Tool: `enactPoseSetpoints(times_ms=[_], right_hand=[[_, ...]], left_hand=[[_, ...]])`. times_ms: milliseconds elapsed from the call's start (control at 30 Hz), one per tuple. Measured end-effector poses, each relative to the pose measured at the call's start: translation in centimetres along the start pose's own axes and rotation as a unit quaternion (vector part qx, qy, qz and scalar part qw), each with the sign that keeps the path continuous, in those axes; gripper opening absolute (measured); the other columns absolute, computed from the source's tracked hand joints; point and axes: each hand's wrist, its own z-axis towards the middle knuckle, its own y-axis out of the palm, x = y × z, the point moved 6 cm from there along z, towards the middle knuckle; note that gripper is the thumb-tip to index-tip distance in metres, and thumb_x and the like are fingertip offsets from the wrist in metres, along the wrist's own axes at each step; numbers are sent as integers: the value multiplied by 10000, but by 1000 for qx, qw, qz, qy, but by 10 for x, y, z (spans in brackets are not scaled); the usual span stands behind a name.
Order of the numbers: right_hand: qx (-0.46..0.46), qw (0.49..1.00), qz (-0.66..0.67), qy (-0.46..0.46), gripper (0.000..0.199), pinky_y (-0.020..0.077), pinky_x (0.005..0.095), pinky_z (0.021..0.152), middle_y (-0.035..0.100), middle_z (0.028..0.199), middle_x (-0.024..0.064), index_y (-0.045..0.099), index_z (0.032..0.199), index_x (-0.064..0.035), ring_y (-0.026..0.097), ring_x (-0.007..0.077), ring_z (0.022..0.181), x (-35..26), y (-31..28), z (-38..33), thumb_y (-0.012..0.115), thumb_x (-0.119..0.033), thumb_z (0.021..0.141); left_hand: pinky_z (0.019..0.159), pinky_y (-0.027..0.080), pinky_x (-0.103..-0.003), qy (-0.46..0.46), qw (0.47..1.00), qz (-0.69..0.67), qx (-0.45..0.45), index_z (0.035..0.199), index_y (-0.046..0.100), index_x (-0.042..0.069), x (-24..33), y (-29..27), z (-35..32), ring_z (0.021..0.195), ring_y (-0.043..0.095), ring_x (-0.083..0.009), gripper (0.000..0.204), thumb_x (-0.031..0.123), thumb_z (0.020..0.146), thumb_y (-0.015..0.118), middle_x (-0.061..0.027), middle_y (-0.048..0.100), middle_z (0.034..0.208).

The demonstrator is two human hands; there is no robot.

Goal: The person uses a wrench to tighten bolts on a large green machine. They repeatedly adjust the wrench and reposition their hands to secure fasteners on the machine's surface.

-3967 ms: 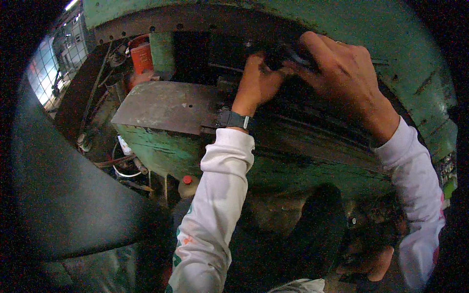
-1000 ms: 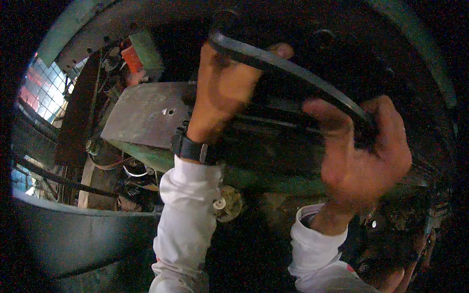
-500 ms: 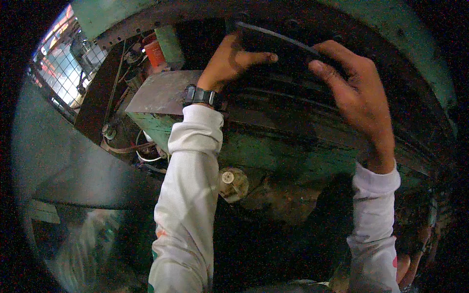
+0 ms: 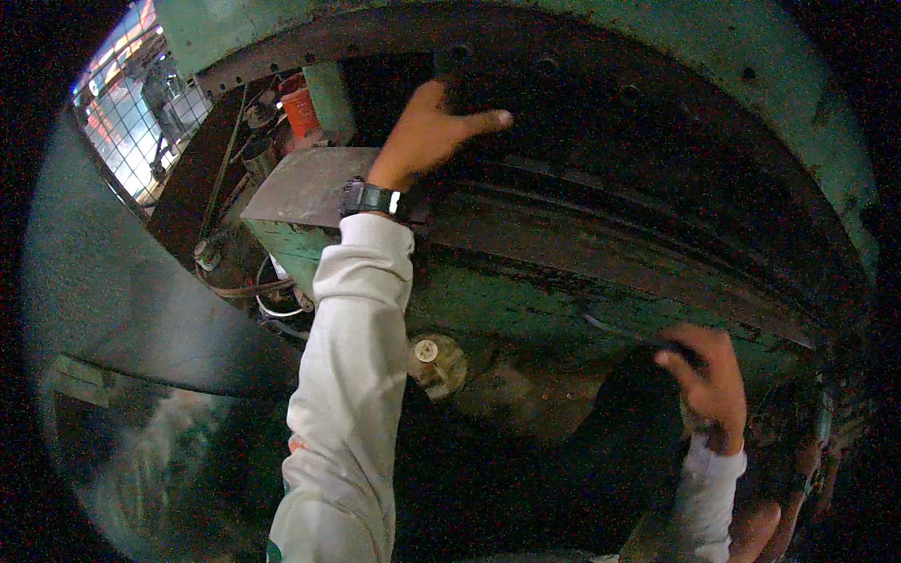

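Note:
My left hand reaches up to the dark underside of the green machine's curved upper beam. Its thumb sticks out to the right, apart from the fingers, whose tips fade into shadow near a bolt hole. I see nothing held in it. Lower down at the right, my right hand is closed around one end of a slim grey metal bar. The bar is blurred and points left, in front of the machine's lower green side; its exact kind cannot be made out.
Below the beam runs a long dark ledge, with a metal-topped block at its left end. An orange container and cables stand behind that block. A round pale fitting sits low in the middle. Another person's arm shows at lower right.
My right hand has come down from the upper beam with the metal bar, whose far end was near the bolt hole. My left hand stays up at the beam, nearly unmoved.

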Motion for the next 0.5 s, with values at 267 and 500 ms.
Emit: enactPoseSetpoints(times_ms=[267,500], right_hand=[[164,934,142,284,375,452,349,918,617,1124,105,606,1160,29,584,211,1006,175,87,-168,675,-270,943],[251,838,250,414,467,430,302,969,619,1221,109,547,1308,78,568,201,1090,208,116,-194,562,-280,1009]], left_hand=[[833,473,-299,-55,951,3,303,1062,694,-12,-85,-91,-14,878,627,-153,383,336,902,691,-89,713,959],[710,461,-313,-72,941,-2,330,944,703,-44,-102,-85,-49,760,626,-164,369,322,928,659,-104,713,842]])
